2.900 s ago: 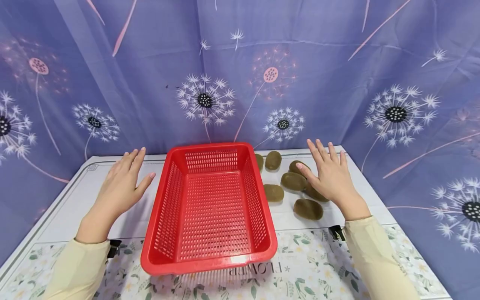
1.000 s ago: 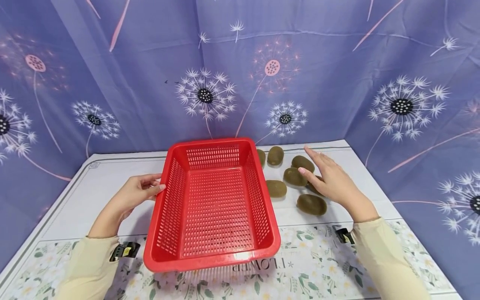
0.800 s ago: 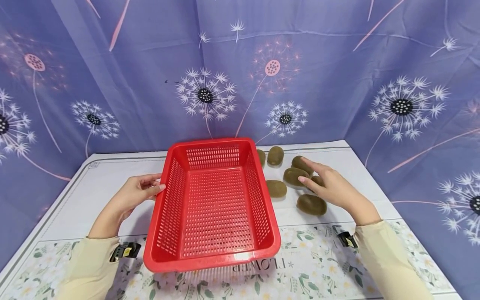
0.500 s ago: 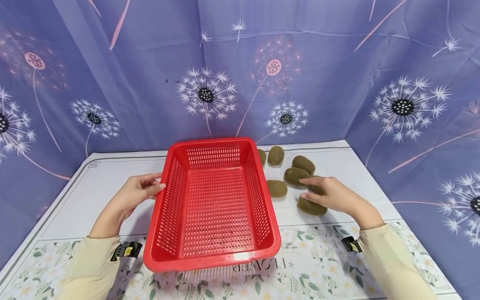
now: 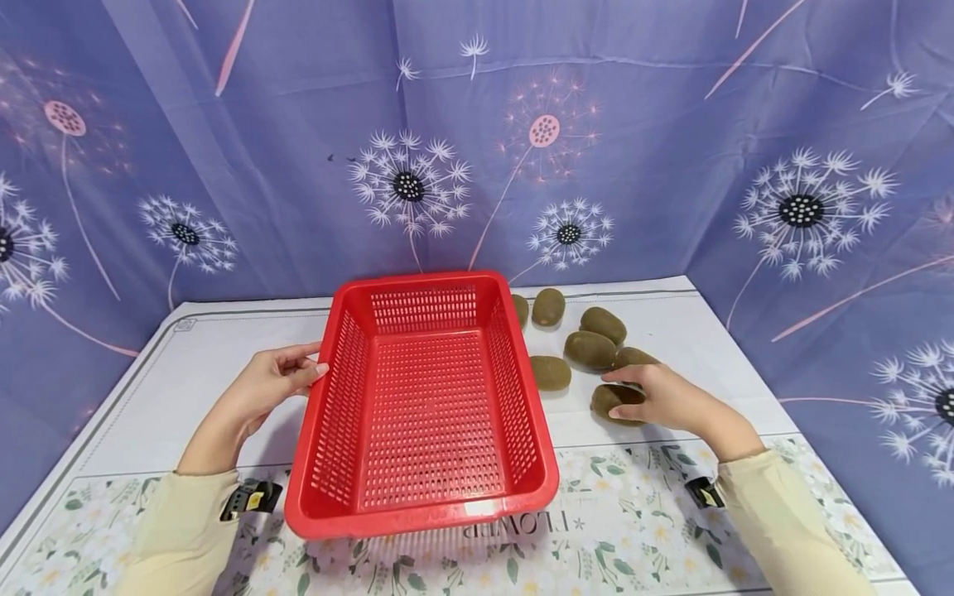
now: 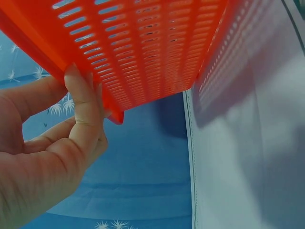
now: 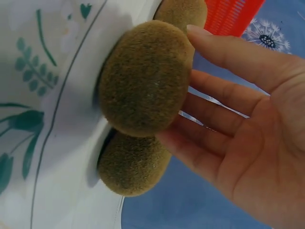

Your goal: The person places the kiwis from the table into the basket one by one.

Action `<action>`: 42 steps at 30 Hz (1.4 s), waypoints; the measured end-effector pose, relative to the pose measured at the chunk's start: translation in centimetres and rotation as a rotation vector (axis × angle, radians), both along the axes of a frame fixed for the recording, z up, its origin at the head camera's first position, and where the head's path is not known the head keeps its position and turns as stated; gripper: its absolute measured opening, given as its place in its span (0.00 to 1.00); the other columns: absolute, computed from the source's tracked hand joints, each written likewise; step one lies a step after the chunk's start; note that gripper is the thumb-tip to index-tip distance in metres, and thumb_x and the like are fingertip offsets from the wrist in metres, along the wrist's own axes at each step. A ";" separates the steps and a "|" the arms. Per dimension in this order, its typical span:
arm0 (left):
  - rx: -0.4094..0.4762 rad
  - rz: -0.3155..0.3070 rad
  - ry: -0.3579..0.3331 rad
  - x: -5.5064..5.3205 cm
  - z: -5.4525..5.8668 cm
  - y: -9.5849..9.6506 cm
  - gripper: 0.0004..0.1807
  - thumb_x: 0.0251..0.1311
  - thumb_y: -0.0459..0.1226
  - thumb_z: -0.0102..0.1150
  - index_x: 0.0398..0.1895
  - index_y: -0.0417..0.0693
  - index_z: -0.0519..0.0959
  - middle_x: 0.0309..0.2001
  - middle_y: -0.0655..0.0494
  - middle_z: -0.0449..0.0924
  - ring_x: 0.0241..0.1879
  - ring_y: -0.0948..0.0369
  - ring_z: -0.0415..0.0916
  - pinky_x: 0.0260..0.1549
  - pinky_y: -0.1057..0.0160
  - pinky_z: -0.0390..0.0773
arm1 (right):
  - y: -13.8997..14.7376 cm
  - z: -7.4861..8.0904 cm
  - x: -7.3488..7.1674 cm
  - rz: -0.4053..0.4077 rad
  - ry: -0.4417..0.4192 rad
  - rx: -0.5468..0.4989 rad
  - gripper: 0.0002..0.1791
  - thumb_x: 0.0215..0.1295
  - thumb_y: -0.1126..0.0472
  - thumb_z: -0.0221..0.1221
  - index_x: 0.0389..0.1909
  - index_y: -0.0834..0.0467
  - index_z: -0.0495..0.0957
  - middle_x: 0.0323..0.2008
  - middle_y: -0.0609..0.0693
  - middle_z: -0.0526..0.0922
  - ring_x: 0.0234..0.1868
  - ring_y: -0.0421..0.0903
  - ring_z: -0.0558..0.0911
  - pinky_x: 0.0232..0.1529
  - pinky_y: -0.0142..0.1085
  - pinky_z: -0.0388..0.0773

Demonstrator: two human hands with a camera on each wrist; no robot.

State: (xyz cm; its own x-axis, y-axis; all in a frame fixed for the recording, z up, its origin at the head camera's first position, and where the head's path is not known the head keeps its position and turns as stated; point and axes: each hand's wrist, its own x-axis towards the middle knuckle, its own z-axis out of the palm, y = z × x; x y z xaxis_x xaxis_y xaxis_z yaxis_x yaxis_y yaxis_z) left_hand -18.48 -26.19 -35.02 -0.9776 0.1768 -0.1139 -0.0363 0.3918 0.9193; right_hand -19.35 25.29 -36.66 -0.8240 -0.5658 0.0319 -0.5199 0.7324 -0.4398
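Note:
In the head view, a red plastic basket (image 5: 431,414) with slotted walls stands left of the kiwis, nothing inside it. My left hand (image 5: 270,389) pinches its left rim; the left wrist view shows the thumb and fingertips (image 6: 76,78) right at that rim. My right hand (image 5: 663,401) reaches over the nearest kiwi (image 5: 605,403), thumb on its near side and fingers at its far side. Seen from the right wrist, that kiwi (image 7: 145,78) lies on the table, with the fingers loosely spread around it and the palm well away.
More kiwis (image 5: 590,350) lie between the basket and my right hand, one partly behind the basket's rim. The white table (image 5: 224,331) has a floral cloth strip (image 5: 596,538) at the front. A purple dandelion curtain (image 5: 477,165) rises along the back and sides.
My left hand came in from the left and took the basket's rim, then stayed. My right hand moved down and nearer, from above the far kiwis to the nearest one.

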 end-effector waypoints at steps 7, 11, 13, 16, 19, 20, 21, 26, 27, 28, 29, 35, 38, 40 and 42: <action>0.000 0.003 -0.004 0.0 -0.4 -0.1 0.33 0.69 0.36 0.53 0.70 0.28 0.56 0.38 0.53 0.78 0.32 0.64 0.81 0.39 0.65 0.80 | 0.4 -0.5 0.2 -0.002 -0.011 0.019 0.28 0.51 0.63 0.71 0.52 0.71 0.78 0.49 0.64 0.80 0.51 0.60 0.78 0.48 0.51 0.76; 0.001 0.007 -0.006 0.2 -0.3 -0.1 0.33 0.68 0.36 0.54 0.70 0.29 0.56 0.38 0.53 0.78 0.33 0.64 0.81 0.40 0.65 0.80 | 0.6 -0.7 0.4 -0.010 -0.005 0.022 0.31 0.49 0.63 0.72 0.53 0.72 0.76 0.50 0.64 0.80 0.51 0.60 0.78 0.48 0.50 0.76; 0.000 0.009 -0.005 0.2 -0.3 -0.1 0.33 0.68 0.36 0.54 0.70 0.29 0.57 0.39 0.53 0.78 0.33 0.64 0.81 0.40 0.65 0.80 | 0.7 -0.9 0.5 -0.015 -0.001 0.026 0.33 0.47 0.63 0.73 0.54 0.73 0.75 0.50 0.65 0.79 0.51 0.60 0.78 0.48 0.51 0.76; 0.001 0.008 -0.004 0.2 -0.3 0.0 0.33 0.68 0.36 0.54 0.70 0.29 0.57 0.39 0.53 0.78 0.33 0.65 0.81 0.39 0.65 0.80 | 0.9 -1.1 0.6 -0.023 -0.004 0.029 0.35 0.45 0.63 0.74 0.54 0.75 0.74 0.50 0.66 0.79 0.50 0.62 0.78 0.48 0.52 0.76; 0.003 0.006 -0.005 0.1 -0.4 0.0 0.33 0.68 0.35 0.54 0.70 0.29 0.56 0.39 0.53 0.78 0.33 0.65 0.81 0.39 0.66 0.80 | 1.0 -1.3 0.6 -0.038 0.000 0.030 0.35 0.44 0.63 0.75 0.53 0.74 0.74 0.49 0.66 0.79 0.50 0.62 0.78 0.48 0.52 0.76; 0.004 0.006 -0.007 0.0 -0.4 0.0 0.33 0.68 0.35 0.54 0.70 0.29 0.56 0.39 0.53 0.78 0.33 0.65 0.81 0.39 0.66 0.80 | 1.1 -1.3 0.6 -0.042 0.006 0.027 0.34 0.44 0.63 0.75 0.53 0.74 0.75 0.49 0.66 0.79 0.50 0.61 0.78 0.48 0.51 0.76; 0.003 0.007 -0.009 0.0 -0.4 0.0 0.32 0.68 0.35 0.54 0.70 0.29 0.56 0.39 0.53 0.78 0.32 0.65 0.81 0.39 0.66 0.80 | 1.1 -1.4 0.6 -0.045 0.015 0.020 0.34 0.44 0.63 0.75 0.52 0.73 0.75 0.49 0.65 0.79 0.49 0.60 0.79 0.47 0.51 0.76; 0.000 0.007 -0.010 0.0 -0.4 -0.1 0.33 0.69 0.35 0.53 0.71 0.29 0.56 0.39 0.53 0.78 0.32 0.64 0.81 0.39 0.67 0.80 | 1.1 -1.4 0.2 -0.042 0.060 -0.047 0.32 0.43 0.63 0.75 0.50 0.71 0.77 0.43 0.60 0.81 0.41 0.51 0.81 0.40 0.43 0.79; 0.000 0.006 -0.009 0.0 -0.4 -0.1 0.33 0.69 0.36 0.53 0.71 0.29 0.56 0.39 0.53 0.78 0.32 0.64 0.81 0.39 0.67 0.80 | 1.0 -1.4 0.1 -0.041 0.067 -0.065 0.32 0.44 0.62 0.76 0.50 0.71 0.77 0.42 0.58 0.82 0.39 0.49 0.80 0.37 0.41 0.79; -0.001 0.006 -0.007 0.0 -0.3 -0.1 0.33 0.69 0.36 0.53 0.71 0.29 0.56 0.39 0.53 0.78 0.32 0.64 0.81 0.39 0.67 0.80 | 0.9 -1.3 0.0 -0.039 0.075 -0.081 0.31 0.44 0.62 0.76 0.49 0.71 0.77 0.41 0.57 0.81 0.37 0.47 0.80 0.36 0.40 0.78; -0.002 0.006 -0.005 0.0 -0.3 -0.1 0.33 0.69 0.36 0.53 0.71 0.29 0.56 0.39 0.53 0.78 0.32 0.64 0.81 0.39 0.67 0.79 | 0.8 -1.3 -0.1 -0.039 0.082 -0.096 0.31 0.44 0.61 0.76 0.49 0.70 0.77 0.40 0.55 0.81 0.36 0.45 0.80 0.35 0.39 0.78; -0.001 0.009 0.000 0.1 -0.2 0.0 0.33 0.69 0.36 0.53 0.71 0.29 0.56 0.38 0.53 0.78 0.33 0.64 0.81 0.40 0.67 0.80 | 0.0 -0.7 -0.6 -0.057 0.104 -0.159 0.30 0.44 0.62 0.76 0.50 0.68 0.78 0.39 0.54 0.82 0.34 0.42 0.78 0.34 0.37 0.78; 0.002 0.009 0.002 0.2 -0.2 -0.1 0.33 0.69 0.37 0.53 0.71 0.29 0.56 0.38 0.52 0.78 0.33 0.63 0.81 0.40 0.66 0.80 | -0.6 -0.3 -0.9 -0.070 0.110 -0.173 0.30 0.44 0.63 0.76 0.50 0.67 0.78 0.38 0.53 0.82 0.33 0.41 0.78 0.33 0.36 0.77; 0.001 0.008 0.002 0.2 -0.3 -0.1 0.33 0.69 0.37 0.53 0.71 0.29 0.56 0.38 0.52 0.78 0.34 0.63 0.81 0.40 0.66 0.80 | -1.0 0.1 -1.2 -0.070 0.119 -0.179 0.30 0.44 0.63 0.75 0.50 0.67 0.78 0.38 0.53 0.83 0.33 0.42 0.78 0.33 0.36 0.77; 0.001 0.005 0.001 0.3 -0.2 -0.1 0.33 0.69 0.37 0.53 0.71 0.29 0.56 0.38 0.51 0.78 0.34 0.62 0.81 0.41 0.66 0.80 | -1.4 0.5 -1.4 -0.071 0.128 -0.184 0.30 0.44 0.64 0.75 0.50 0.68 0.78 0.38 0.54 0.83 0.33 0.43 0.79 0.33 0.37 0.78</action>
State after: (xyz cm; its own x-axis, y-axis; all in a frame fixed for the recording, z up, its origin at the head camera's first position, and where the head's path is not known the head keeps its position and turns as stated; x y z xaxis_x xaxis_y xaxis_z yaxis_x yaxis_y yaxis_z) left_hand -18.20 -26.29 -35.24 -0.9787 0.1720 -0.1123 -0.0369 0.3904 0.9199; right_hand -20.78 23.94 -36.11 -0.8441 -0.4813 0.2361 -0.5300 0.6825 -0.5033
